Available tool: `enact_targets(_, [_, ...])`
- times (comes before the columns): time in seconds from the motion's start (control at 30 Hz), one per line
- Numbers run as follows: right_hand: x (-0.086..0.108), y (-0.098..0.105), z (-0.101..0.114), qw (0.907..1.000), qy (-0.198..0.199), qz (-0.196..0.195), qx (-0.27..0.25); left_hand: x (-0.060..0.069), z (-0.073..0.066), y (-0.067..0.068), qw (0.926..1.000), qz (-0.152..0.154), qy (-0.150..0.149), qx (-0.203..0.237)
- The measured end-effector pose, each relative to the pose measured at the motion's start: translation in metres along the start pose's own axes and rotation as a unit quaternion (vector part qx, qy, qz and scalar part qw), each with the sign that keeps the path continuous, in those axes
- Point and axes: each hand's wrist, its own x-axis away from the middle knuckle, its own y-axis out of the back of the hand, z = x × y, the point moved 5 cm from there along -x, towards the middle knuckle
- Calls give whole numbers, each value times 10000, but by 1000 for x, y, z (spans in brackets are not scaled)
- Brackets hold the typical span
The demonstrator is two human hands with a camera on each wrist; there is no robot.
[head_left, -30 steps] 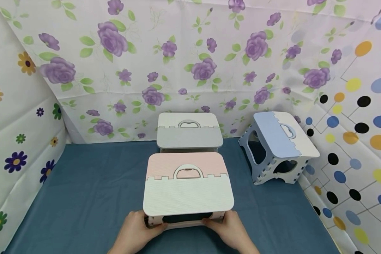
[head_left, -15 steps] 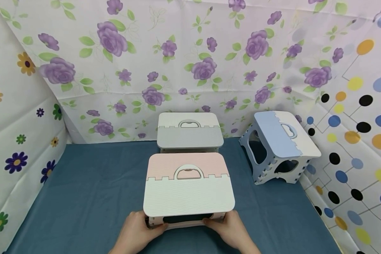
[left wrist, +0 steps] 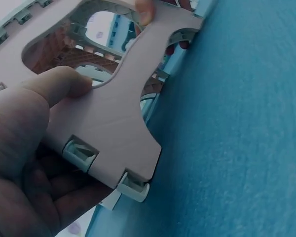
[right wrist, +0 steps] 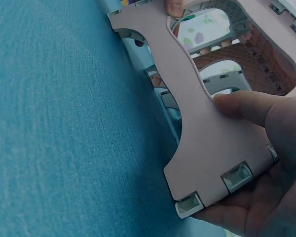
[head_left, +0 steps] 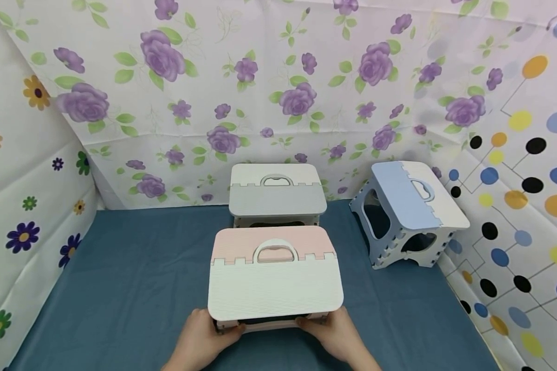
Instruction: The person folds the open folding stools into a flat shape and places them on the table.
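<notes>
A folding step stool with a pink and white top [head_left: 276, 288] and a white carry handle stands unfolded at the front middle in the head view. My left hand [head_left: 203, 337] grips its near left leg, and my right hand [head_left: 331, 332] holds the near right leg. In the left wrist view, the left thumb [left wrist: 64, 84] presses the pink leg panel [left wrist: 113, 118] by its opening, fingers wrapped round the side. Likewise the right thumb [right wrist: 237, 104] lies on the panel [right wrist: 197, 138] in the right wrist view. Whether the feet touch the cloth, I cannot tell.
A grey and white folding stool [head_left: 278, 200] stands right behind the pink one, near the floral back curtain [head_left: 269, 103]. To the right is a blue and white folding stool [head_left: 406, 203] by the dotted curtain [head_left: 515, 206]. Blue cloth [head_left: 144, 278] covers the surface.
The pink and white stool's top has shifted slightly toward me, showing more of the grey stool's front behind it. Both hands keep their grip in almost the same place.
</notes>
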Motion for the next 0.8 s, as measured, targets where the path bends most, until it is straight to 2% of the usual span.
enact_targets(0.17, [0,-2,0,9997,113,132,-146,-1,2,-1,9999,1,-91,138])
enact_targets(0.47, [-1,-2,2,9995,1,310,-2,-1,5,-1,9997,135,-44,204])
enact_targets(0.8, [-2,0,-2,9993,-22,343,119,-3,4,0,9996,245,6,169])
